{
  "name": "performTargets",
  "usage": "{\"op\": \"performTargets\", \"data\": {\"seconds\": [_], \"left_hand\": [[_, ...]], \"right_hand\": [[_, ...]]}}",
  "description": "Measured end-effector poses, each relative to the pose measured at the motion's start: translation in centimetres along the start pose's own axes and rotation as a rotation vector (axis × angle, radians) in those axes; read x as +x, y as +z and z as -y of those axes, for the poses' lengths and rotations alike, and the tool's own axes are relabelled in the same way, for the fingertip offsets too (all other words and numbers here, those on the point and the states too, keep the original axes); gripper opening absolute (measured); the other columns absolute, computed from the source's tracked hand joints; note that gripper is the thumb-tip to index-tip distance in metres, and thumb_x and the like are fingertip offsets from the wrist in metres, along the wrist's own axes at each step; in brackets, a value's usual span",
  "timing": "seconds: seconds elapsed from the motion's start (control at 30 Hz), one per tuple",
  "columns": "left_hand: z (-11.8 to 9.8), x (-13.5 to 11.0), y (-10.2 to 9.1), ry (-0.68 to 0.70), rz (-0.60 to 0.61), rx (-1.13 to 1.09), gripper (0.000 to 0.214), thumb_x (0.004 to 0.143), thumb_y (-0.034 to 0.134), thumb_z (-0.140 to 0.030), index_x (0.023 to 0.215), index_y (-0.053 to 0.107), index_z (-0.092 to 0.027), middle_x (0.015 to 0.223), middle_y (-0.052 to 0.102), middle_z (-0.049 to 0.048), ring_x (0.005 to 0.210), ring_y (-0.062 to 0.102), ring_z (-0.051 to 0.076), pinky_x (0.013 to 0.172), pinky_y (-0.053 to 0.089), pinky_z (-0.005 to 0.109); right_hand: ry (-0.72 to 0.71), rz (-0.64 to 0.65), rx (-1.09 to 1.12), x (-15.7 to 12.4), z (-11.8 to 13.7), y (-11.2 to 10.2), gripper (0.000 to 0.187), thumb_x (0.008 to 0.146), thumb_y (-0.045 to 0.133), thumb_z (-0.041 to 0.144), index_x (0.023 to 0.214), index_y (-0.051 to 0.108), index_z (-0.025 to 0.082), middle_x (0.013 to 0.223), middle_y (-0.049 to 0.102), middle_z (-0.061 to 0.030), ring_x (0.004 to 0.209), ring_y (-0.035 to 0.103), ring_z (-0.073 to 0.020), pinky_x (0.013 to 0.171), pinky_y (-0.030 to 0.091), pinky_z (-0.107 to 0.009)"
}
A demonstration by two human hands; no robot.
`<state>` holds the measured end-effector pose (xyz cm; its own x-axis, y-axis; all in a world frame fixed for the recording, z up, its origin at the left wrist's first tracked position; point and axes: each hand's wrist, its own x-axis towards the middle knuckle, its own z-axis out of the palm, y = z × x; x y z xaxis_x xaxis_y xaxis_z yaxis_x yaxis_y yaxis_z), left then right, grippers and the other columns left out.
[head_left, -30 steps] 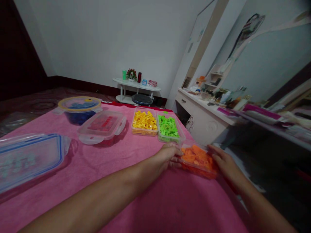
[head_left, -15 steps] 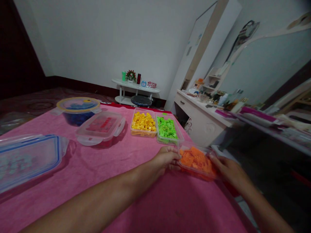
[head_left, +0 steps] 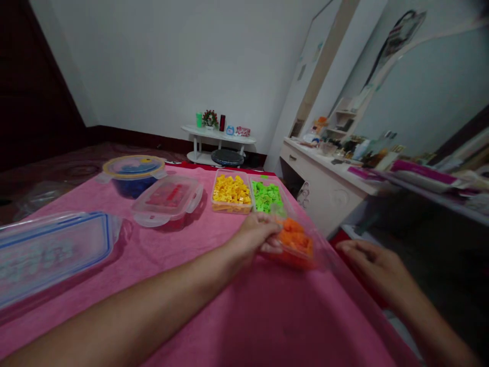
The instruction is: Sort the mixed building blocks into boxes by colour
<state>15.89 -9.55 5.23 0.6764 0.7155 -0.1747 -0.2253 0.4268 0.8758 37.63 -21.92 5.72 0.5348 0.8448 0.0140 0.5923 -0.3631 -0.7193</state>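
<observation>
My left hand [head_left: 255, 235] grips the near left edge of a clear container of orange bricks [head_left: 296, 244], which sits at the right edge of the pink cloth [head_left: 214, 306] and looks blurred. My right hand [head_left: 372, 261] hovers off the table's right side, a little apart from the container, with its fingers loosely spread and nothing in them. Just behind the orange container stand an open container of green bricks [head_left: 267, 196] and one of yellow bricks [head_left: 231, 190].
Further left on the cloth are a lidded box of red bricks [head_left: 168, 198], a round yellow-rimmed tub of blue bricks [head_left: 133, 173] and a large blue-rimmed lidded box [head_left: 46, 252]. A white dresser [head_left: 324, 178] stands to the right, and a small white table [head_left: 217, 135] stands against the far wall.
My right hand has let go of the orange container and drawn back to the right. My left hand has pulled the container leftward and nearer to the green one.
</observation>
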Motion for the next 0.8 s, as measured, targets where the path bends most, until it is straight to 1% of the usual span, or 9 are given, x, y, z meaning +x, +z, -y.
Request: {"op": "performTargets", "data": {"seconds": [0.07, 0.17, 0.23, 0.33, 0.4, 0.5, 0.6, 0.73, 0.8], "left_hand": [[0.9, -0.1, 0.7, -0.088, 0.198, 0.043, 0.011, 0.067, 0.059, -0.012, 0.065, 0.048, -0.015, 0.051, 0.058, -0.0008, 0.047, 0.058, 0.012, 0.046, 0.049, 0.021], [3.2, 0.5, 1.2, -0.157, -0.017, 0.23, 0.02, 0.068, 0.052, -0.009, 0.052, 0.041, -0.016, 0.04, 0.049, -0.0021, 0.036, 0.049, 0.009, 0.04, 0.044, 0.021], [4.3, 0.9, 0.8, -0.143, 0.002, 0.219, 0.018, 0.068, 0.051, -0.012, 0.052, 0.043, -0.015, 0.043, 0.051, -0.0007, 0.037, 0.048, 0.009, 0.04, 0.044, 0.02], [4.8, 1.0, -0.5, -0.073, 0.089, 0.127, 0.01, 0.066, 0.053, -0.017, 0.058, 0.047, -0.014, 0.051, 0.055, 0.0003, 0.042, 0.05, 0.008, 0.042, 0.046, 0.019], [4.6, 0.9, -1.6, -0.09, 0.071, 0.139, 0.008, 0.065, 0.055, -0.018, 0.062, 0.047, -0.014, 0.051, 0.054, -0.0006, 0.042, 0.05, 0.008, 0.04, 0.046, 0.019], [4.1, 0.5, -3.4, -0.143, 0.049, 0.154, 0.01, 0.064, 0.056, -0.018, 0.069, 0.047, -0.015, 0.051, 0.053, -0.0023, 0.043, 0.051, 0.009, 0.041, 0.048, 0.021], [3.9, 0.1, -4.5, -0.067, 0.046, 0.133, 0.015, 0.065, 0.059, -0.017, 0.074, 0.048, -0.015, 0.054, 0.053, -0.0037, 0.046, 0.052, 0.008, 0.046, 0.05, 0.021], [3.9, -0.1, -3.0, -0.037, 0.133, 0.036, 0.018, 0.066, 0.061, -0.019, 0.078, 0.048, -0.016, 0.063, 0.058, -0.0008, 0.052, 0.057, 0.011, 0.047, 0.053, 0.026], [3.8, 0.6, -1.6, -0.085, 0.128, 0.031, 0.013, 0.068, 0.058, -0.016, 0.07, 0.045, -0.015, 0.053, 0.054, -0.0015, 0.044, 0.053, 0.009, 0.045, 0.051, 0.023]], "right_hand": [[0.01, -0.018, -0.035, 0.0, 0.1, -0.3, 0.043, 0.069, 0.057, 0.056, 0.078, 0.068, 0.015, 0.067, 0.066, -0.0057, 0.059, 0.058, -0.0184, 0.05, 0.041, -0.026], [0.042, -0.218, -0.266, 0.8, -1.4, -1.5, 0.047, 0.071, 0.053, 0.059, 0.082, 0.069, 0.016, 0.068, 0.066, -0.0075, 0.061, 0.058, -0.0211, 0.05, 0.039, -0.028], [0.04, -0.281, -0.302, 1.4, -2.7, -2.1, 0.048, 0.071, 0.052, 0.059, 0.087, 0.069, 0.018, 0.075, 0.068, -0.0079, 0.068, 0.06, -0.0234, 0.056, 0.042, -0.03], [0.057, -0.133, -0.075, 1.3, -3.7, -1.7, 0.048, 0.075, 0.049, 0.059, 0.081, 0.069, 0.016, 0.073, 0.068, -0.0072, 0.068, 0.061, -0.0222, 0.058, 0.044, -0.029], [0.08, -0.053, 0.031, 0.6, -3.3, -0.6, 0.047, 0.075, 0.05, 0.058, 0.076, 0.067, 0.015, 0.06, 0.062, -0.0039, 0.056, 0.057, -0.0177, 0.05, 0.041, -0.026], [-0.018, -0.074, 0.079, -0.7, -1.4, 1.0, 0.041, 0.075, 0.053, 0.055, 0.074, 0.061, 0.015, 0.053, 0.05, 0.0022, 0.046, 0.046, -0.0117, 0.042, 0.034, -0.022], [-0.158, -0.14, 0.102, -1.7, 0.5, 1.5, 0.036, 0.076, 0.055, 0.05, 0.078, 0.06, 0.015, 0.059, 0.051, 0.0024, 0.049, 0.046, -0.0101, 0.044, 0.034, -0.02], [-0.031, -0.206, 0.151, -1.5, 0.2, 0.2, 0.038, 0.071, 0.061, 0.051, 0.078, 0.061, 0.014, 0.051, 0.051, 0.0029, 0.041, 0.041, -0.0086, 0.039, 0.03, -0.02], [0.037, -0.21, 0.188, -0.6, -0.8, -0.5, 0.039, 0.069, 0.063, 0.053, 0.072, 0.06, 0.014, 0.043, 0.045, 0.0041, 0.037, 0.038, -0.0084, 0.037, 0.028, -0.021]]}}
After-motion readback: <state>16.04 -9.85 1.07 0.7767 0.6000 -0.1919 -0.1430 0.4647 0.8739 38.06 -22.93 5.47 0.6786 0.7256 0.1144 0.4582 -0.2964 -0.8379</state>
